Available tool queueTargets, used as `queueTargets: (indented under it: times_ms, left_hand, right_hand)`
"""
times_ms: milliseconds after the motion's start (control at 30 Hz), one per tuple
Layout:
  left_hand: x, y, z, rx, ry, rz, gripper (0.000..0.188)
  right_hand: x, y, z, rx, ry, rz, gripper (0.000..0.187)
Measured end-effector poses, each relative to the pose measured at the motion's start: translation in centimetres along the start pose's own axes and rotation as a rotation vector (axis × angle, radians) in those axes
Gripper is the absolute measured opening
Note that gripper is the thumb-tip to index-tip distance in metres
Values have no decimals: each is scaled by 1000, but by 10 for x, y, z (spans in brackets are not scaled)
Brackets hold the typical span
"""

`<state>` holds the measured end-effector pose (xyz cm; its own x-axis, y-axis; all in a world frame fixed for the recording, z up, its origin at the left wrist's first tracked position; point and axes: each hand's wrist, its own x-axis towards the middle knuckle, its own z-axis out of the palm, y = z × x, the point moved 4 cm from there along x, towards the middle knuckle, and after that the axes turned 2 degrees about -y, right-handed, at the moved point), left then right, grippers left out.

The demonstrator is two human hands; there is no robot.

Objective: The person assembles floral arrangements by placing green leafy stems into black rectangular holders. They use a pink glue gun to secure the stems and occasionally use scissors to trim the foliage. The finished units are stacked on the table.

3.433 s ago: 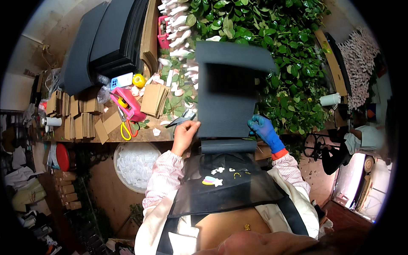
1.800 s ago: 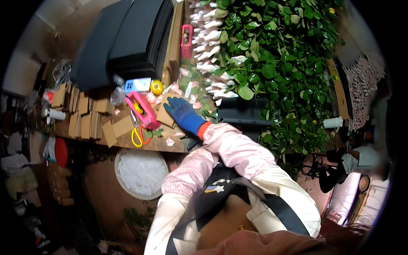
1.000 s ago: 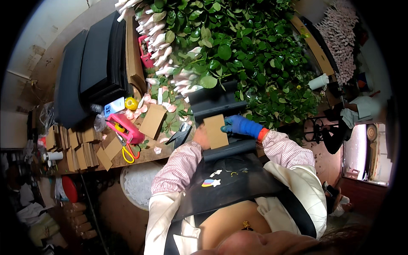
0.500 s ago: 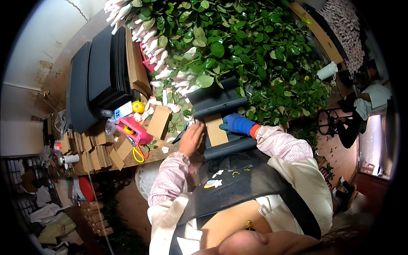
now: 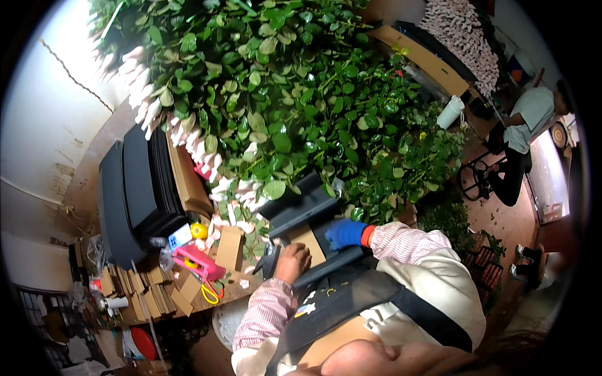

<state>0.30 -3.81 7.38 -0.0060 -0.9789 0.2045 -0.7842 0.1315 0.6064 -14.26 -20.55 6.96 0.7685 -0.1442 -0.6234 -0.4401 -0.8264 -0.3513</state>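
Card (image 5: pixel 306 240) lies flat on dark sheet (image 5: pixel 300 213) at bench edge — bare left hand (image 5: pixel 292 262) and gloved right hand (image 5: pixel 343 233) press it, fingers curled.

Blue glove, brown card, black sheet

The right hand (image 5: pixel 343 233) wears blue; brown card (image 5: pixel 307 243) lies on black sheet (image 5: pixel 301 210); sleeves (image 5: pixel 266 311) are pink-and-white striped.
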Motion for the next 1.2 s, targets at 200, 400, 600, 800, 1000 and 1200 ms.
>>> queueTargets:
  times_ms: [200, 400, 600, 800, 1000, 1200]
  left_hand:
    - [4, 0, 3, 61, 15, -42, 18]
    - [5, 3, 2, 63, 2, -85, 16]
    - [6, 5, -1, 42, -5, -61, 20]
    - [4, 4, 0, 32, 5, -72, 20]
    - [2, 2, 1, 34, 23, -33, 19]
    - [-10, -13, 7, -14, -77, -119, 45]
  right_hand:
    - [-34, 43, -146, 341, 532, -369, 39]
    - [7, 169, -270, -76, 1125, 437, 27]
    - [30, 178, -299, -338, 679, 493, 31]
    - [-63, 150, -374, -310, 1328, 164, 22]
    - [-128, 102, -316, -324, 1308, 46, 35]
    - [-149, 31, -177, -383, 591, -156, 30]
